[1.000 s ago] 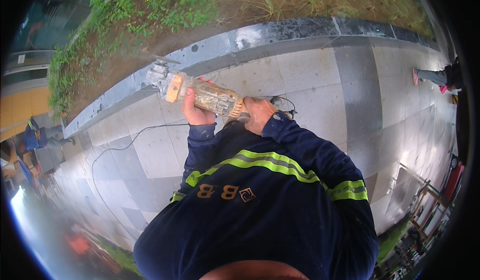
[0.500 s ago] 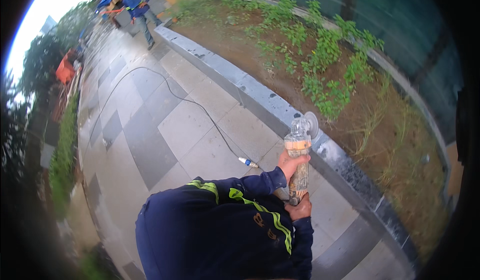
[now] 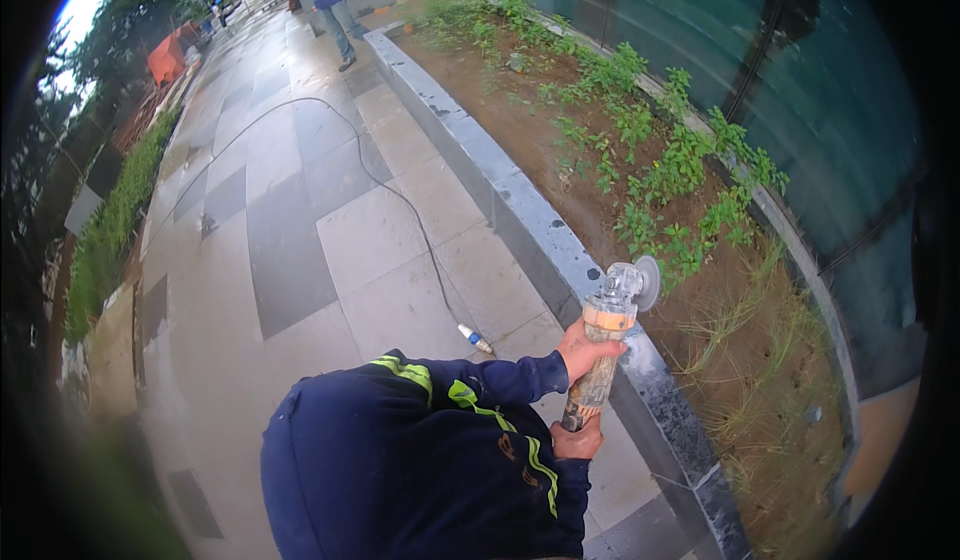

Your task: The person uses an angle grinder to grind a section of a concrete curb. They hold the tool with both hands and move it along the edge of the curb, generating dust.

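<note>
View swung lengthwise along kerb (image 3: 520,200); stretch past grinder (image 3: 592,385) now clear for judging work. My left hand (image 3: 585,352), right hand (image 3: 578,438) clamped round grinder; head over kerb, disc (image 3: 650,282) toward soil (image 3: 480,85).

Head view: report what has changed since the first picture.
The view swung left: the paving now stretches up the picture, the ledge slants from upper left to lower right, and the cable connector shows. In the picture, the grinder turned from pointing mostly left to mostly up. Nothing was taken hold of or let go: left hand and right hand both stay on it.
</note>
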A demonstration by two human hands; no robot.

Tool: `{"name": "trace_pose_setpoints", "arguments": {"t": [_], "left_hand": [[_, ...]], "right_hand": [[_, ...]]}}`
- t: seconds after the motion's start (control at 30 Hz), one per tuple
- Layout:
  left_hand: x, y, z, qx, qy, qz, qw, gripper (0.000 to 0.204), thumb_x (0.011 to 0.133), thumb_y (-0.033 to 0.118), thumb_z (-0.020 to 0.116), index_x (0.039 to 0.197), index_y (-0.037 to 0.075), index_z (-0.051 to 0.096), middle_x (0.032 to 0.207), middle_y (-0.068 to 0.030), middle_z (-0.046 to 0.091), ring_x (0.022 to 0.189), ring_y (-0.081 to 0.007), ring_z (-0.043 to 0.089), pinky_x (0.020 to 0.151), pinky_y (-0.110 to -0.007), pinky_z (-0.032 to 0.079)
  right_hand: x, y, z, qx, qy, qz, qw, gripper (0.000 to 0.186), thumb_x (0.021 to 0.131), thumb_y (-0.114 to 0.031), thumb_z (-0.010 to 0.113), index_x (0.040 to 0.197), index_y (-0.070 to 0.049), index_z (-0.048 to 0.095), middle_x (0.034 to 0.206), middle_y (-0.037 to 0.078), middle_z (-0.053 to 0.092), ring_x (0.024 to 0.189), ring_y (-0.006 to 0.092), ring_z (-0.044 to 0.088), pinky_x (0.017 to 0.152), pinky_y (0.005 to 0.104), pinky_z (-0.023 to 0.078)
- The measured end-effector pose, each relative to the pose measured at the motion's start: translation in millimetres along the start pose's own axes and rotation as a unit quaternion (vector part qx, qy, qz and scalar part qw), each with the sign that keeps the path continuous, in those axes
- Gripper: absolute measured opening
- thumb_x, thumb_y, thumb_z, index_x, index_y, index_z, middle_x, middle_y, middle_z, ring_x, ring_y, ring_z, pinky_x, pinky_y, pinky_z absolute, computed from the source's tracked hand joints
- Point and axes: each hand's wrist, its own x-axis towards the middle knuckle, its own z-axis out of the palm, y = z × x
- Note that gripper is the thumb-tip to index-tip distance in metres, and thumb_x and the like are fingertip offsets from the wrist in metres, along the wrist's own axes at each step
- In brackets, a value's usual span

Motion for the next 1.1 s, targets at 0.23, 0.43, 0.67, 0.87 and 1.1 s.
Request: {"name": "trace_pose_setpoints", "arguments": {"t": [0.23, 0.43, 0.67, 0.87, 1.1], "left_hand": [[-9, 5, 10, -0.012, -0.001, 0.080, 0.997, 0.056, 0.076, 0.002, 0.077, 0.127, 0.004, 0.054, 0.114, -0.0059, 0.065, 0.102, -0.0163, 0.061, 0.088, -0.033, 0.050], [-5, -28, 16, -0.012, -0.005, -0.026, 1.000, 0.045, 0.075, 0.000, 0.077, 0.116, 0.004, 0.059, 0.103, -0.0040, 0.065, 0.090, -0.0156, 0.063, 0.077, -0.031, 0.051], [-8, -39, 29, 0.026, 0.018, -0.027, 0.999, 0.043, 0.077, 0.000, 0.076, 0.115, 0.003, 0.056, 0.101, -0.0043, 0.063, 0.088, -0.0161, 0.062, 0.077, -0.031, 0.050], [-11, -31, 31, 0.070, 0.046, -0.048, 0.995, 0.052, 0.074, 0.001, 0.079, 0.119, 0.002, 0.053, 0.110, -0.0072, 0.063, 0.100, -0.0183, 0.060, 0.087, -0.033, 0.048], [-7, -28, 23, 0.096, -0.073, -0.091, 0.989, 0.055, 0.074, 0.002, 0.081, 0.122, 0.001, 0.053, 0.112, -0.0087, 0.063, 0.099, -0.0194, 0.062, 0.085, -0.033, 0.051]], "right_hand": [[8, 13, -8, 0.096, -0.098, -0.024, 0.990, 0.059, 0.057, -0.008, 0.077, 0.112, 0.000, 0.060, 0.096, 0.017, 0.068, 0.091, 0.0302, 0.067, 0.083, 0.0397, 0.052], [12, 48, -22, 0.108, -0.124, -0.039, 0.986, 0.065, 0.061, -0.022, 0.085, 0.115, 0.000, 0.054, 0.100, 0.021, 0.065, 0.097, 0.0403, 0.063, 0.086, 0.0436, 0.051], [-1, 13, -22, 0.019, 0.064, -0.021, 0.998, 0.096, 0.061, -0.019, 0.086, 0.141, -0.002, 0.035, 0.120, 0.023, 0.053, 0.109, 0.0429, 0.056, 0.092, 0.0450, 0.048], [19, -34, -17, -0.103, 0.078, 0.002, 0.992, 0.105, 0.062, -0.022, 0.086, 0.148, -0.004, 0.028, 0.123, 0.024, 0.053, 0.110, 0.0427, 0.056, 0.093, 0.0473, 0.048], [24, -39, -2, -0.109, 0.116, 0.022, 0.987, 0.102, 0.065, -0.021, 0.083, 0.149, -0.003, 0.027, 0.124, 0.025, 0.053, 0.111, 0.0427, 0.055, 0.093, 0.0463, 0.049]]}}
